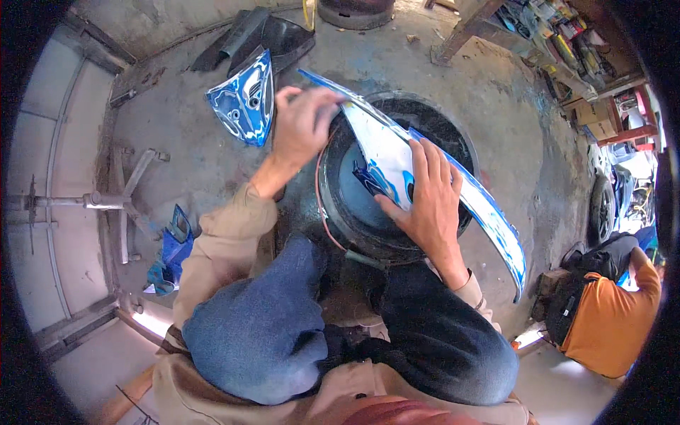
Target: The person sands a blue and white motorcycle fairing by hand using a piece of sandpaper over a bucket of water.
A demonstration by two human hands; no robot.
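Note:
A long white-and-blue painted panel (496, 234) lies diagonally over a round black tub (453, 134) of cloudy water. My right hand (432, 195) grips the panel near its middle, fingers bent over the upper side and thumb on the lower part. My left hand (301, 124) is at the panel's upper left end, blurred, so whether its bent fingers hold the edge is unclear. A smaller blue-and-white piece (241, 106) with holes rests on the floor to the left of that hand. Below the tub, my bent legs in dark trousers frame the lower edge.
Dark molded parts (237, 39) lie at the top; blue pieces (173, 258) lie by my left leg. A metal stand (134, 195) is at left. Shelves (552, 49), a tyre (602, 205) and another person in orange (609, 319) are at right.

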